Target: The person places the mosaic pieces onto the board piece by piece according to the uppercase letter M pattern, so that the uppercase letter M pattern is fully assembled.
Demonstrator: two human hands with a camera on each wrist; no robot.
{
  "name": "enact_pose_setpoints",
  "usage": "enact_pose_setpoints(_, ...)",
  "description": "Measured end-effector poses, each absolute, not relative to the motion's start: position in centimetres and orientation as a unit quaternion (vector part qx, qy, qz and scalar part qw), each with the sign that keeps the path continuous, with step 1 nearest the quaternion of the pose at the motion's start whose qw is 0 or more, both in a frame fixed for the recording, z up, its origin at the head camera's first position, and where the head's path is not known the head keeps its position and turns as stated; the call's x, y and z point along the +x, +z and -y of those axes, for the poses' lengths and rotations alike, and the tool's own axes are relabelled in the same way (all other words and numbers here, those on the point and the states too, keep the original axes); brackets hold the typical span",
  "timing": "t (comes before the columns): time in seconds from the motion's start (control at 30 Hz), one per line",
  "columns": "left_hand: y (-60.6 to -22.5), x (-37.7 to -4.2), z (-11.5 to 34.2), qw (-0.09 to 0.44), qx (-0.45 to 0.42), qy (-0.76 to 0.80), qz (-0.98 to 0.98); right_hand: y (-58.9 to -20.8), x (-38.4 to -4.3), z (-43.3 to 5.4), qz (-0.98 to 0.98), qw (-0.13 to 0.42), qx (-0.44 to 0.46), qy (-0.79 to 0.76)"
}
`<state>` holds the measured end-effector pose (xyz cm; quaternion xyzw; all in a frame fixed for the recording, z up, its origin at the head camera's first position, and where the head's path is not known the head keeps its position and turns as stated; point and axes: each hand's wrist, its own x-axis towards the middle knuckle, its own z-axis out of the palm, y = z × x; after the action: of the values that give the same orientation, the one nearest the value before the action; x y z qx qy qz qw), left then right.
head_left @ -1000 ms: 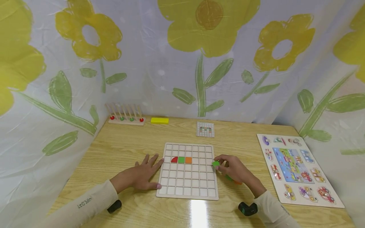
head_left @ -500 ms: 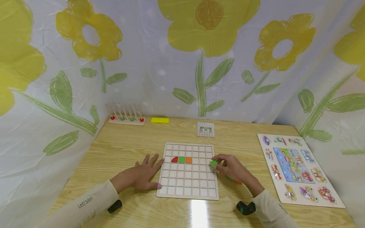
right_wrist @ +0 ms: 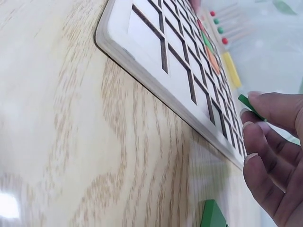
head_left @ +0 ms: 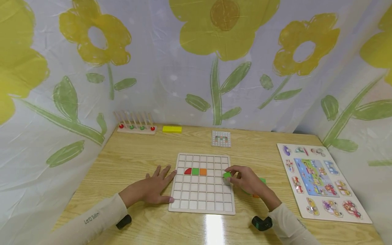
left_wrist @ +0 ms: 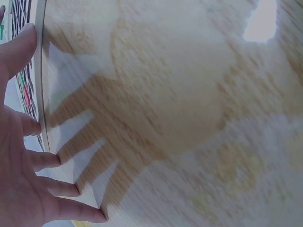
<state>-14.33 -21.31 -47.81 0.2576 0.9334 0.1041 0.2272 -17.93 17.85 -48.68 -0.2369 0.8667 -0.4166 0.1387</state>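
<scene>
1. Green tile [head_left: 227, 174] was pinched in the right hand [head_left: 246, 182] fingertips, held over the right edge of the grid board [head_left: 202, 206], third row or so.
2. Right wrist view showed the same green tile [right_wrist: 250, 106] gripped between thumb and fingers, just above the board's edge [right_wrist: 142, 66].
3. Left hand [head_left: 150, 190] lay flat with fingers spread on the surface [head_left: 134, 160], fingertips touching the board's left edge; it held nothing.
4. Board row three already carried a red quarter-circle piece [head_left: 188, 171], a green square [head_left: 195, 171] and an orange square [head_left: 202, 172], side by side.
5. Loose green piece [head_left: 262, 180] and orange piece [head_left: 255, 195] lay on the surface just behind the right hand.
6. Pattern card [head_left: 221, 139] sat beyond the board; vehicle puzzle [head_left: 318, 180] lay well to the right; peg rack [head_left: 135, 125] and yellow block [head_left: 172, 129] were at the far left.
</scene>
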Motion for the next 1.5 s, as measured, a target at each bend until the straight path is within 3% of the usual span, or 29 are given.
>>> enact_pose_setpoints(1.5, -47.8, -14.4, 21.3, 0.226, 0.258, 0.1, -0.934, -48.7, -19.1, -15.9, -0.87, 0.128, -0.264, -0.395)
